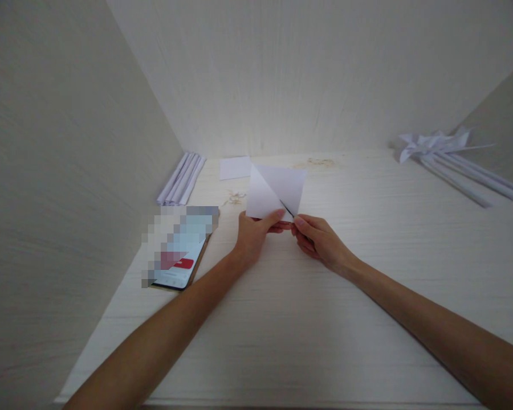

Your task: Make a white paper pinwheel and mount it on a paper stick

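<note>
A square sheet of white paper [267,191] with a diagonal line across it is held up over the table. My left hand [253,234] pinches its lower edge, thumb in front and fingers behind. In my right hand [318,239], closed at the paper's lower right corner, is what looks like a pair of scissors [286,208]. Only a narrow dark blade shows, lying along the diagonal; the handles are hidden by the fingers.
Left of my hands lies a phone [175,267], partly blurred out. Rolled paper sticks [182,177] lie behind it. A smaller white paper piece [234,168] and pale scraps [235,197] are near the back wall. Paper pinwheels [438,142] on sticks lie at the far right.
</note>
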`<state>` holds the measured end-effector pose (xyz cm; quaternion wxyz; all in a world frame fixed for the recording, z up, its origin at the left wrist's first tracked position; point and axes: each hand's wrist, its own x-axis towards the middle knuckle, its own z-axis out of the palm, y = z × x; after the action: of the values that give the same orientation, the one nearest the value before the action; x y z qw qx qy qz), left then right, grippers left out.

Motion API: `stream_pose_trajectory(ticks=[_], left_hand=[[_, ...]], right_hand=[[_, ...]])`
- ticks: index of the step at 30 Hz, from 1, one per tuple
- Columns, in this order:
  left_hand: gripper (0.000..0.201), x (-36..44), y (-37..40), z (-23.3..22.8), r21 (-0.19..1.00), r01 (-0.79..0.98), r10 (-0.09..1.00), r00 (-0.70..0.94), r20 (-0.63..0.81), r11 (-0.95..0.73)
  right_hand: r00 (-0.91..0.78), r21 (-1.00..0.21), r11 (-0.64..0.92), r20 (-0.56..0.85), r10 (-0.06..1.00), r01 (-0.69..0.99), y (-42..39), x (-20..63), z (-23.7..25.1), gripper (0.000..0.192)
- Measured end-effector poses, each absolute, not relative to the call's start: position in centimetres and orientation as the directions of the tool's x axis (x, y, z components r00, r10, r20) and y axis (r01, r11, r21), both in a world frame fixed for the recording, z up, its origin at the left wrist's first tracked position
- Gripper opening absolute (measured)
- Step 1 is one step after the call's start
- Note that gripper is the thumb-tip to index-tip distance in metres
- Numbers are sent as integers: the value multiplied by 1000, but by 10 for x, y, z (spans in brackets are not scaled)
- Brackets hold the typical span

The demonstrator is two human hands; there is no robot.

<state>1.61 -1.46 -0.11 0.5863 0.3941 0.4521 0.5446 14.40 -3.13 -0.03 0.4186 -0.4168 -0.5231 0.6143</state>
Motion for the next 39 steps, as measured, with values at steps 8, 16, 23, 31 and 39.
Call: stream_pose_trajectory(ticks=[8, 16, 23, 31, 39], left_hand=[[25, 16, -15, 0, 960, -263, 995, -4, -101, 97], [22, 17, -15, 0, 956, -278, 995, -1, -98, 93], [23, 17, -14, 0, 954, -285, 995, -4, -97, 92], [25, 16, -14, -2, 962, -259, 996, 8, -92, 91], [22, 17, -15, 0, 954, -287, 996, 6, -91, 89]], right_hand=[[-299, -990, -115, -85, 951, -83, -32, 144, 2, 31], [-288, -989, -122, -93, 953, -84, -33, 144, 2, 30], [-298, -989, -119, -86, 951, -94, -32, 144, 0, 30], [-295, -990, -103, -71, 953, -95, -31, 144, 0, 31], [-294, -988, -117, -83, 952, -102, -31, 144, 0, 30]])
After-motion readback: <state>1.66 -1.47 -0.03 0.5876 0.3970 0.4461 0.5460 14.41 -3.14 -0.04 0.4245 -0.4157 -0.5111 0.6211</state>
